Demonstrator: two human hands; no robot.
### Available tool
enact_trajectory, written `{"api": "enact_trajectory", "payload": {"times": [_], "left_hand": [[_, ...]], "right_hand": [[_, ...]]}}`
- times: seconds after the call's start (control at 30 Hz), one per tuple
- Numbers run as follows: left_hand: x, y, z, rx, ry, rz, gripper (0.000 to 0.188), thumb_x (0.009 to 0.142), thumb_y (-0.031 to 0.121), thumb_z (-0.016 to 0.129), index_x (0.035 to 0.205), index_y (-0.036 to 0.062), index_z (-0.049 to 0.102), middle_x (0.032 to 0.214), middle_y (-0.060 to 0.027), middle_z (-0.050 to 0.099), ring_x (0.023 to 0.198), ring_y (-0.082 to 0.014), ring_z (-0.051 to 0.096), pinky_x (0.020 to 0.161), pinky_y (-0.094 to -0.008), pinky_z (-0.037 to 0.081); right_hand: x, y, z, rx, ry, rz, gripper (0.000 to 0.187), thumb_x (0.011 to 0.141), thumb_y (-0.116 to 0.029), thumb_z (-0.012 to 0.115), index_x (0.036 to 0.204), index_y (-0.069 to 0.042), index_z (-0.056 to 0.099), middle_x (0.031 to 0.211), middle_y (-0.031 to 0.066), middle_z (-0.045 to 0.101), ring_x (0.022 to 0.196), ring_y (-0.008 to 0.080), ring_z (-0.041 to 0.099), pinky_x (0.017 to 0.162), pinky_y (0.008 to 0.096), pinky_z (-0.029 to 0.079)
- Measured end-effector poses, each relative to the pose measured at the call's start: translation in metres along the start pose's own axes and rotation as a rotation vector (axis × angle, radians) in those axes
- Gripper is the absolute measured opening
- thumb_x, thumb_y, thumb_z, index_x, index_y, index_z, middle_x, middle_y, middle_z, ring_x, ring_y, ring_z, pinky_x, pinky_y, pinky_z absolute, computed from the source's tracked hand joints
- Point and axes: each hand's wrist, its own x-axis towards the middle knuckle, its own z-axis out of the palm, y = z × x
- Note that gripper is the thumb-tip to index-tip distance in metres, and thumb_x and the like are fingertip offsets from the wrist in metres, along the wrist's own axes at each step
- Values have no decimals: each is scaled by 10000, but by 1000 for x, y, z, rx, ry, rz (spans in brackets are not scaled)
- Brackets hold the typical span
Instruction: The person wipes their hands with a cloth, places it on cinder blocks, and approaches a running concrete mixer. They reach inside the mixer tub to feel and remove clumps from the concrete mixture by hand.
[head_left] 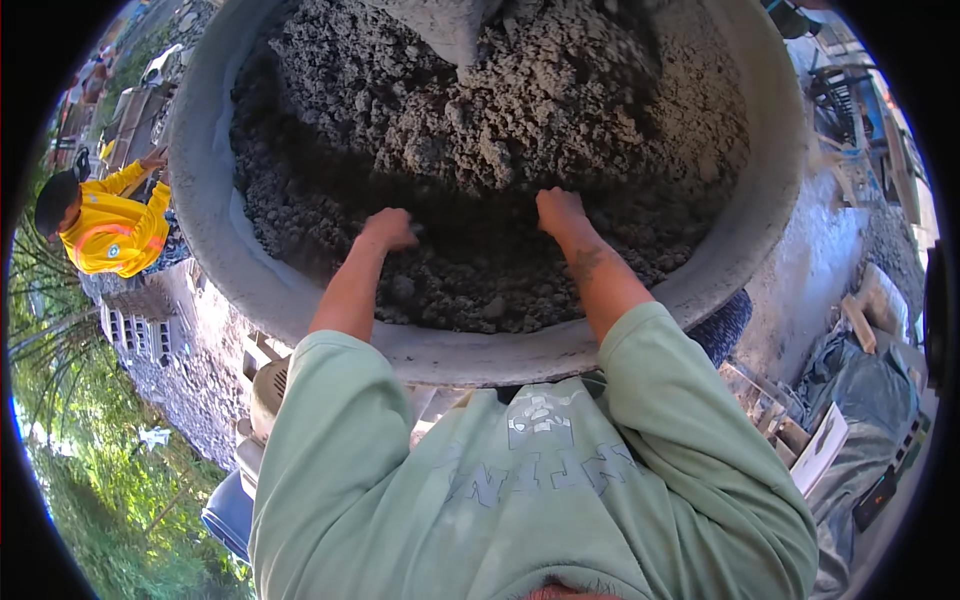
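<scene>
Both my hands reach down into a large round pan (195, 190) with a thick grey rim. Inside it lies a lumpy, crumbly grey mix (480, 130), dark and damp-looking in the shaded near half. My left hand (393, 228) is just above or in the dark part, left of centre; its fingers curl together and are slightly blurred. To the right, my right hand (560, 210) is closed with bent knuckles, its fingertips lost in shadow. What either hand grips is hidden. A grey, mix-coated pointed form (445, 30) juts in at the pan's far side.
At the left, a person in a yellow high-visibility top (118, 222) stands beside the pan. Hollow blocks (135, 335) lie on gravelly ground there, near a blue container (228, 515). Timber pieces (858, 322) and a dark tarp (860, 390) lie at the right.
</scene>
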Motion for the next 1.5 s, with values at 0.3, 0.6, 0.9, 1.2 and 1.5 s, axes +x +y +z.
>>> {"api": "enact_trajectory", "payload": {"times": [0.3,0.6,0.9,1.2,1.5], "left_hand": [[14,38,49,-442,22,12,470,711,260,642,1119,28,614,1143,-177,627,1073,-333,596,895,-421,480],[-28,42,1,-457,-226,-92,382,759,248,601,1089,60,635,1081,-123,658,1070,-294,593,873,-468,433],[-109,6,-44,-208,139,-89,405,746,264,596,1144,190,613,1086,-119,659,1053,-334,596,907,-529,385],[-123,50,-32,-449,408,250,407,758,201,694,1138,74,618,1096,-203,619,1005,-337,605,892,-378,468],[-188,97,-12,-524,17,444,330,789,281,676,1091,147,677,970,-126,688,927,-273,659,845,-356,498]], "right_hand": [[-9,-27,-15,-48,163,-301,144,771,-202,670,883,-111,663,963,43,665,1018,240,586,915,422,409],[34,-79,-4,-381,515,-1103,64,755,-195,582,765,-195,645,835,-60,632,1040,174,531,960,404,344],[60,-79,1,-820,491,-1307,76,748,-240,588,737,-212,658,835,-56,656,1219,197,457,1041,452,275],[-48,-45,-102,748,64,-525,339,822,-134,677,1154,-86,634,988,75,669,1053,182,554,932,374,386],[-176,-23,-84,479,-373,-418,320,832,-191,663,1114,-41,646,1028,91,680,928,159,626,852,312,490]]}}
